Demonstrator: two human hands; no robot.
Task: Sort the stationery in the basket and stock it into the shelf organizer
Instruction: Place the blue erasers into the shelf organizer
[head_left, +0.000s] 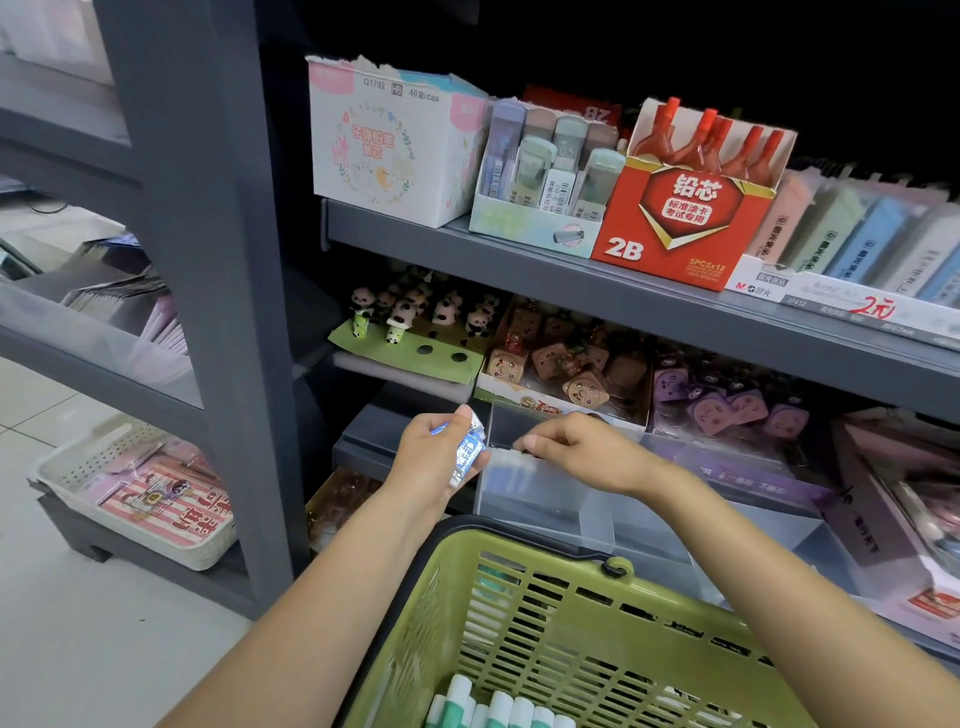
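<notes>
The left hand (441, 457) holds a small stack of blue-and-white erasers (467, 452), fingers curled round it, just left of the clear organizer (524, 483) on the near shelf. The right hand (576, 452) reaches over the organizer's left compartment, fingertips bent down at its rim; whether they pinch anything I cannot tell. The erasers look light, firm and paper-sleeved (the sleeves probably a bit slick), so a pinch across the flat faces should serve best. Nearer, the green basket (519, 623) holds white-and-green sticks (498, 706) at its bottom.
</notes>
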